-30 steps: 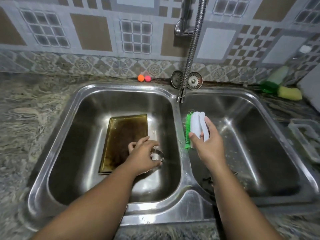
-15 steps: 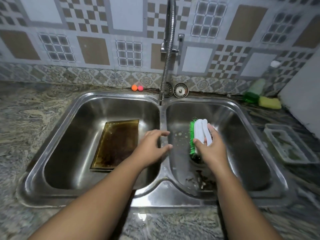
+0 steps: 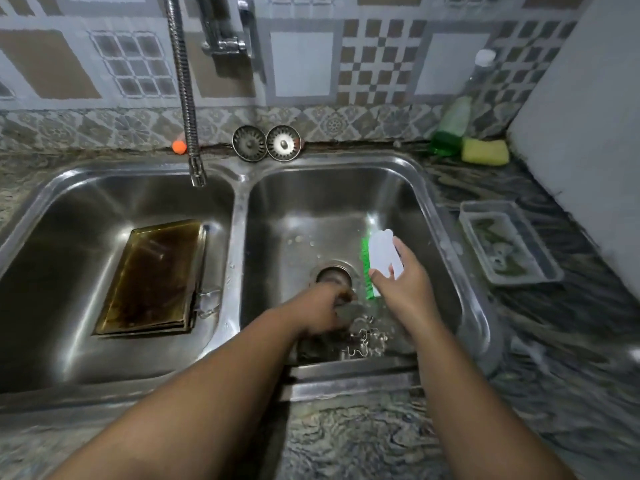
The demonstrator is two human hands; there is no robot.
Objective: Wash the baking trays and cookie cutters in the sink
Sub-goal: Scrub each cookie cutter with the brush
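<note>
- Double sink (image 3: 239, 216): steel and wet. The faucet hose (image 3: 185, 98) has its nozzle over the left basin, with no stream visible.
- Baking tray (image 3: 156, 275): lies flat in the left basin with brown baked-on residue. Judged unwashed. The near edge looks layered, so it may be a stack; can't confirm.
- Plastic container (image 3: 509, 244): sits on the counter to the right of the sink, well apart from the work.
- Left hand (image 3: 322, 313): down in the right basin, between the drain (image 3: 334, 275) and the cutter pile. It's motion-blurred. The fingers look curled, but I can't tell whether they hold anything.
- Right hand (image 3: 401, 285): fingers wrapped around the white handle of the scrub brush (image 3: 377, 258), held above the right basin floor with the green bristles facing left.
- Cookie cutters (image 3: 367, 341): tangled pile at the near wall of the right basin. One more cutter (image 3: 207, 301) sits in the left basin, just beside the tray.
- Strainers (image 3: 249, 143): both are on the far ledge, so the drain is open.
- Risks:
  - A small cutter slides into the open drain, because no strainer is fitted.
  - Thin metal edges nick the fingers on a fast grab into a tangled pile.
  - A wet handle lets the brush slip.
  - Rinsing needs the hose swung right, since it's over the wrong basin for the cutters.
</note>
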